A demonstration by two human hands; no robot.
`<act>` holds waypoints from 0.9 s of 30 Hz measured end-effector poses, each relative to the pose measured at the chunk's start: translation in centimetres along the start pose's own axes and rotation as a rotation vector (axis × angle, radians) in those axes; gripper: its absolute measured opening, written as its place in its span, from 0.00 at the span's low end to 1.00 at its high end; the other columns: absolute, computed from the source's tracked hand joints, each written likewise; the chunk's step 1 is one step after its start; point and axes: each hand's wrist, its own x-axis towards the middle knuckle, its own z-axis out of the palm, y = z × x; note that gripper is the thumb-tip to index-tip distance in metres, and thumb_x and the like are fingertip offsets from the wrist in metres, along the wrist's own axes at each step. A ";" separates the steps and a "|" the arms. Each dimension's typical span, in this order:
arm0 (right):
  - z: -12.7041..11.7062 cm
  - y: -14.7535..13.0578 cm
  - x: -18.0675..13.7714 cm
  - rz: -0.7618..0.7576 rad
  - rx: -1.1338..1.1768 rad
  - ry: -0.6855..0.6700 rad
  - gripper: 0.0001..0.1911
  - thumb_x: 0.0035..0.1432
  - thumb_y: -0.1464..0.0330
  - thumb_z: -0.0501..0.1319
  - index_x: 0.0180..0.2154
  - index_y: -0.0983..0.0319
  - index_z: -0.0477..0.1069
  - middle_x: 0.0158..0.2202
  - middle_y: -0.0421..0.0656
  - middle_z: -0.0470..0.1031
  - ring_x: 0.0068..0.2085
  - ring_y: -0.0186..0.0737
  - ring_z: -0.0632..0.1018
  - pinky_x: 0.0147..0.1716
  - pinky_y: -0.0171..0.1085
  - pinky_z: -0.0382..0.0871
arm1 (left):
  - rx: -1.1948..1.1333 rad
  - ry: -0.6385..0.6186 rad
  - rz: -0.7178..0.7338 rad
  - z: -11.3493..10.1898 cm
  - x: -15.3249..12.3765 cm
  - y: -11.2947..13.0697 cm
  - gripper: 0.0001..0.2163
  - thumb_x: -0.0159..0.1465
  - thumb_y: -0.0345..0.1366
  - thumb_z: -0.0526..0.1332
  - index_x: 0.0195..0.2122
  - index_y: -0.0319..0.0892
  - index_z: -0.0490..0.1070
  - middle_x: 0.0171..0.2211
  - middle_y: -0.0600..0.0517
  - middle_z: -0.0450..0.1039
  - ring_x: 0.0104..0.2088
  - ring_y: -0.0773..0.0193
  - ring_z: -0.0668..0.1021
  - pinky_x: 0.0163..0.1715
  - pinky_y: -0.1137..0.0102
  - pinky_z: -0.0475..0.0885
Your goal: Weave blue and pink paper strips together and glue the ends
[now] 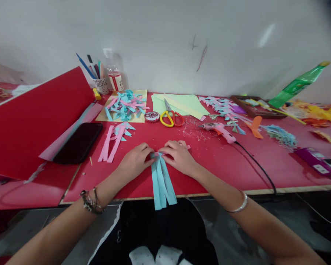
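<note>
Blue paper strips [161, 180] hang down over the table's front edge, bunched at the top, where a bit of pink paper shows. My left hand [136, 162] pinches their upper end from the left. From the right, my right hand [179, 158] grips the same end, its fingers curled and partly hiding it. To the left of my left hand lie pink strips [114, 143] with blue pointed pieces. Scissors [171, 116] with one yellow and one red handle rest beyond my hands, partly on pale green paper [193, 103].
A pink glue gun [220, 131] with a black cord lies to the right. A black phone [78, 143] leans near a large red board [44, 121]. Cut paper pieces [128, 105] are heaped at the back. A green bottle [299, 84] and a purple power strip [317, 162] are far right.
</note>
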 end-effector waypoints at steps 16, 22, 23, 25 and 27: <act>0.2 0.1 0.0 0.018 0.058 -0.006 0.12 0.59 0.65 0.51 0.41 0.60 0.69 0.37 0.45 0.67 0.40 0.40 0.67 0.40 0.39 0.55 | -0.002 0.041 0.000 0.3 -0.5 -0.6 0.11 0.61 0.41 0.53 0.37 0.39 0.67 0.35 0.49 0.65 0.35 0.64 0.71 0.35 0.69 0.68; 0.3 -0.1 0.2 -0.021 0.036 -0.014 0.13 0.59 0.69 0.49 0.43 0.59 0.69 0.44 0.44 0.67 0.45 0.39 0.66 0.45 0.41 0.50 | 0.046 0.042 -0.001 0.2 -0.8 -0.4 0.11 0.62 0.41 0.52 0.36 0.39 0.66 0.35 0.49 0.66 0.34 0.64 0.71 0.33 0.70 0.68; 0.3 -0.1 0.2 -0.033 0.045 -0.026 0.14 0.59 0.69 0.49 0.44 0.59 0.68 0.44 0.44 0.67 0.45 0.39 0.66 0.45 0.41 0.50 | 0.055 0.042 -0.007 0.2 -0.8 -0.3 0.11 0.61 0.41 0.53 0.37 0.38 0.66 0.35 0.49 0.66 0.34 0.63 0.71 0.33 0.70 0.67; 0.3 -0.2 0.3 -0.045 0.053 -0.044 0.14 0.59 0.70 0.49 0.45 0.59 0.68 0.44 0.44 0.67 0.44 0.39 0.66 0.45 0.41 0.49 | 0.067 0.043 -0.029 0.0 -0.9 -0.2 0.11 0.61 0.41 0.53 0.37 0.38 0.66 0.34 0.49 0.66 0.33 0.63 0.71 0.31 0.70 0.67; 0.3 -0.1 0.3 -0.048 0.060 -0.048 0.15 0.59 0.71 0.49 0.45 0.58 0.68 0.44 0.45 0.67 0.44 0.39 0.66 0.45 0.42 0.50 | 0.076 0.043 -0.051 -0.1 -0.9 0.0 0.10 0.60 0.41 0.54 0.36 0.38 0.66 0.33 0.49 0.66 0.32 0.63 0.71 0.30 0.71 0.67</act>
